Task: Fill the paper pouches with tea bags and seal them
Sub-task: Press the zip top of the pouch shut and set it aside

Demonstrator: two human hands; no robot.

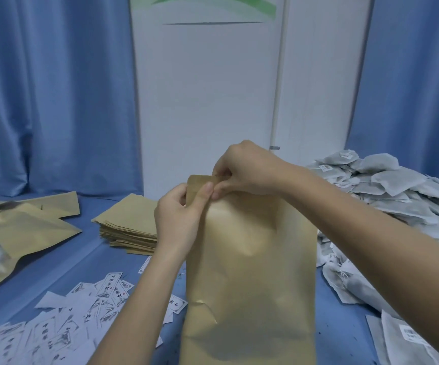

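Paper pouch (250, 259): standing upright, centre of the blue worktop (89, 262). Left hand (179, 219) and right hand (247, 169) are both pinching its top edge (each grip holding the pouch). Tea bags (397, 185) are lying heaped at right; flat pouches (128, 219) stacked at left.

Tan kraft pouch (250, 259), grey-white tea bags (397, 185), blue tablecloth (92, 259), blue curtains (55, 88).

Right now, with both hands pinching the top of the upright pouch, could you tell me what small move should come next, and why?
Probably slide the pinch along the top strip to the right. The left hand and right hand both pinch the pouch near its top left corner, so the rest of that edge likely remains unpressed.
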